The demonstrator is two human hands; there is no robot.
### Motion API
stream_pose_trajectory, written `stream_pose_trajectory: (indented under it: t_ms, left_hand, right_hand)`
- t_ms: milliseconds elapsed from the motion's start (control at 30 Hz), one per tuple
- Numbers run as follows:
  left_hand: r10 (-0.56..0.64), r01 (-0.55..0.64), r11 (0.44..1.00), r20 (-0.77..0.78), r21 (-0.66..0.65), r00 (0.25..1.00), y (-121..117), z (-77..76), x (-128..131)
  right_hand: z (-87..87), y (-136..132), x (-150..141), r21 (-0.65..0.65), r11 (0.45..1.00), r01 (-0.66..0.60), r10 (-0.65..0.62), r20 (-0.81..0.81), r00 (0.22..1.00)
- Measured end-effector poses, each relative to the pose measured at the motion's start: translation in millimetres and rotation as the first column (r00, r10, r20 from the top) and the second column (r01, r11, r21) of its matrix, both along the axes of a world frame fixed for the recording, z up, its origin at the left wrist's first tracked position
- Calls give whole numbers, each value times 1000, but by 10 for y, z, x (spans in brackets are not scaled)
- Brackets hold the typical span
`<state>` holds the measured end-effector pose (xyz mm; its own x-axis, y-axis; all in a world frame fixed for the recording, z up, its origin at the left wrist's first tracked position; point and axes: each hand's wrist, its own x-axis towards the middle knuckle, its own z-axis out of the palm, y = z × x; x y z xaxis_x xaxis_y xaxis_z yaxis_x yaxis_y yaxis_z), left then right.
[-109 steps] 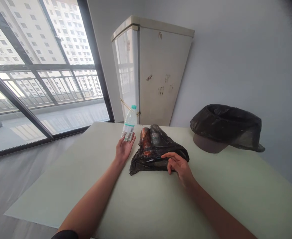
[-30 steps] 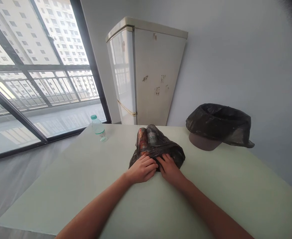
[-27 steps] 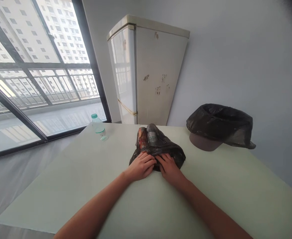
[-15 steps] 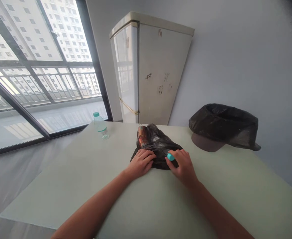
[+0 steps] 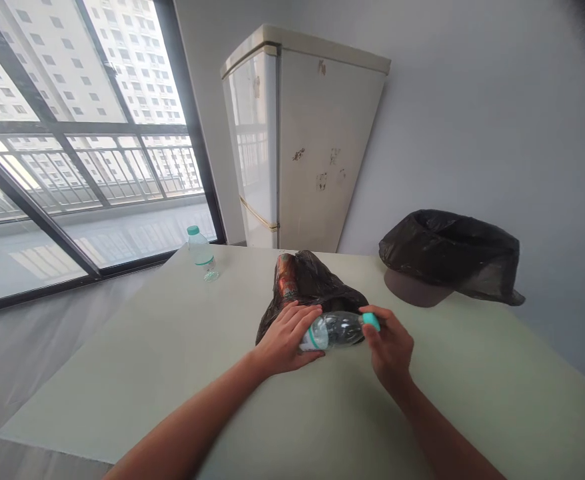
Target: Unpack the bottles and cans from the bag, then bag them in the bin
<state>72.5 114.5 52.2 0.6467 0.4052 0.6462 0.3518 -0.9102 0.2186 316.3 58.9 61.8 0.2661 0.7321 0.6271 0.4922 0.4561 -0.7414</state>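
Note:
A clear plastic bottle (image 5: 341,329) with a turquoise cap lies sideways between my hands, in front of a black plastic bag (image 5: 327,283). My left hand (image 5: 288,339) curls over the bottle's label end, thumb below it, and hides its base. With thumb and fingers, my right hand (image 5: 388,340) pinches the cap end. A reddish can-like cylinder (image 5: 286,275) pokes out of the black bag's left side, just beyond my left hand; the bag covers its lower part.
Another clear bottle (image 5: 202,255) with a turquoise cap stands at the table's far left. Right of the black bag, a large black plastic bag (image 5: 450,253) rests over a brownish rounded thing (image 5: 415,288). A white fridge (image 5: 322,147) stands behind the pale table (image 5: 147,373).
The bottle, of which only the cap showed at the black bag, is now out in front of it. My right hand moved right with the cap; my left hand shifted onto the bottle's body.

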Motion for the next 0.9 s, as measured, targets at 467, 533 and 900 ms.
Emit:
stream_pose_trajectory:
  t_ms: [467,533,900]
  left_hand:
    - [227,-273,957,333,97,915,50,126,-259]
    - [442,-467,882,443,-57,780,156,204,-431]
    - [731,-506,671,598,-542,329,555,529,-1365]
  right_hand:
    - [-154,-55,-362,-59,852,-521,524,65,849]
    - [-207,-22,-365,-114,856,-505,515,89,853]
    - [-245,15,-380,-296,820,-490,548,156,822]
